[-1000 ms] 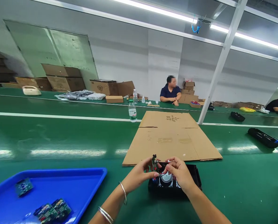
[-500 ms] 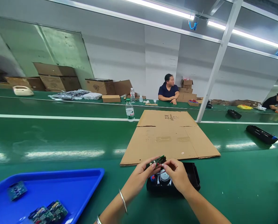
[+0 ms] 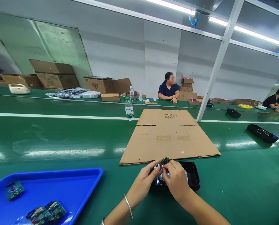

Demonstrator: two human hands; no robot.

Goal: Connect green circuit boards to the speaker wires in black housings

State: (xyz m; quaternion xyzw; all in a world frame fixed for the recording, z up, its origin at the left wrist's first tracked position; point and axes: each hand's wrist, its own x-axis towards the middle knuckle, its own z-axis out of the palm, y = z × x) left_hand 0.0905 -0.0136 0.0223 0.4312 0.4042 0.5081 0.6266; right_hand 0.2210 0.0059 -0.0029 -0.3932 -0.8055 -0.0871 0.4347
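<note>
Green circuit board (image 3: 163, 161), small and thin, is held up in front of the person, just above the far side of an open black case (image 3: 193, 175) on a green table (image 3: 235, 187). The left hand (image 3: 143, 179) is partly closed, gripping the board between the thumb, which lies along the near side, and the fingers behind it. The right hand (image 3: 178, 179) is curled nearly closed, thumb and fingertips pinched on a tiny white plug (image 3: 162, 166) at the board's near edge; whether the plug touches the board is too small to tell. The board is tilted, its long axis slanting from lower left to upper right, with the upper end pointing away toward a flat cardboard sheet (image 3: 163, 148). The case lies lengthwise from left to right beneath both hands, which hide much of its inside. To the left, well apart from the case, a blue tray (image 3: 71, 184) holds more boards (image 3: 55, 211). Across the way, a co-worker in a dark shirt (image 3: 168, 90) sits with forearms resting on another table.
</note>
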